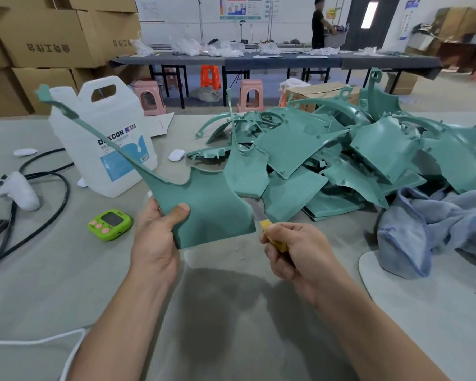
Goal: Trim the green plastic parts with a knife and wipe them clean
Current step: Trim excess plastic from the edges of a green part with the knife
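My left hand [157,237] grips a green plastic part [209,204] at its lower left corner, thumb on the front face. The part is held up above the table, and its long thin arm runs up and left past the jug. My right hand [294,251] holds a yellow-handled knife [272,232]; its blade lies against the part's right edge. A big pile of green parts [341,155] is heaped on the table behind and to the right. A blue-grey cloth [434,226] is bunched at the right.
A white plastic jug [105,138] stands left of the held part. A green timer [110,224] lies near my left hand. Black cables [52,193] and a white controller [19,191] are at the left. Cardboard boxes [44,37] are stacked behind; a person [319,23] stands far back.
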Tool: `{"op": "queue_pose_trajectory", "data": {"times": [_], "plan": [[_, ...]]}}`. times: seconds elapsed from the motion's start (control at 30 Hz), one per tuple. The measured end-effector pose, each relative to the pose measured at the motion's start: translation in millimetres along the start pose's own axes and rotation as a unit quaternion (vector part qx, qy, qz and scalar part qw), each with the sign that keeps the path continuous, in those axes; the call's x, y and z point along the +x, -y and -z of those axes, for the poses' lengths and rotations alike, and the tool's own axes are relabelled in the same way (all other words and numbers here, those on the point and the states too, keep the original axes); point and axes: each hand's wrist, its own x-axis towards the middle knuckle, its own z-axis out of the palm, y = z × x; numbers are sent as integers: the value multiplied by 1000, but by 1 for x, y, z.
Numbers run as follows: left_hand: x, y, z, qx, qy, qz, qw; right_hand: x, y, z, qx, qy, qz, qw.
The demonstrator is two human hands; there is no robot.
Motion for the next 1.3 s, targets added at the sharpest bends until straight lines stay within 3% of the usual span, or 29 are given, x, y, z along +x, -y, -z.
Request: {"op": "queue_pose_trajectory", "data": {"times": [0.1, 0.23, 0.33, 0.4, 0.5, 0.6, 0.7, 0.83, 0.9, 1.0, 1.13, 1.3], "plan": [[-1, 1, 1, 17, -16, -4, 1000, 2, 0, 4, -101, -14, -23, 994], [-5, 5, -2, 26, -15, 0, 1000, 3, 6, 16, -131, -17, -46, 990], [-4, 1, -4, -26, -36, 11, 999, 2, 6, 15, -166, 12, -61, 984], [-2, -2, -2, -49, -44, 12, 998, 1, 7, 13, -145, -6, -37, 989], [-4, -1, -4, -40, -42, 14, 998, 1, 9, 12, 6, -45, 21, 999], [-5, 0, -7, -33, -39, 16, 999, 0, 6, 4, 86, -16, 6, 996], [-4, -1, -5, -45, -46, 18, 998, -2, -2, -3, 45, 19, -54, 997], [-3, -2, -2, -54, -57, 26, 997, 0, 1, 4, -42, -7, -84, 996], [-2, -1, -1, -51, -65, 50, 995, 1, 1, 6, -42, -20, -50, 998], [-2, 2, 0, -23, -72, 125, 989, 1, -1, 4, -15, -48, 77, 996], [-6, 5, -4, 1, -56, 153, 987, 2, -4, 0, -81, -100, 225, 966], [-8, 2, -7, -1, -51, 163, 985, 1, -9, -4, -135, -127, 277, 943]]}}
